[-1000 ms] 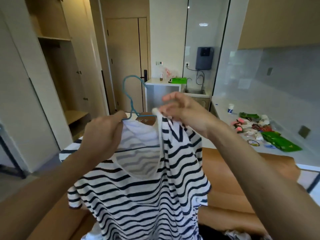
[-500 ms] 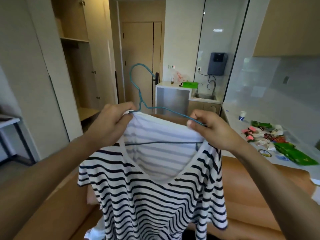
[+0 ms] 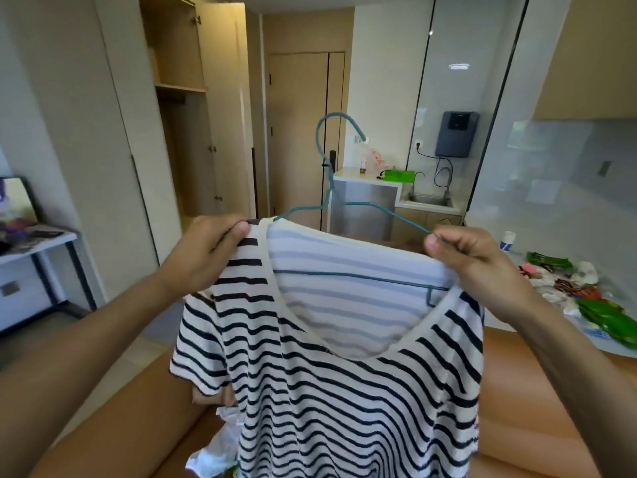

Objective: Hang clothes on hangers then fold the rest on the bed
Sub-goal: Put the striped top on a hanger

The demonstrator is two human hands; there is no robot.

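Now spread wider apart, the left hand (image 3: 203, 253) is clamping its fingers on one shoulder of the striped shirt (image 3: 344, 391), the hanger (image 3: 327, 188) is sitting inside the raised neckline, and the right hand (image 3: 479, 267) is pinching wire and cloth together, so this hanging is probably nearing completion.

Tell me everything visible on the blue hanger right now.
The hanger is thin teal wire with a twisted neck and a hook on top. It is upright inside the striped shirt: the bottom bar shows through the neck opening, both arms run under the cloth. The right hand pinches its right arm where it meets the shirt; the left hand grips the shirt over its left end.
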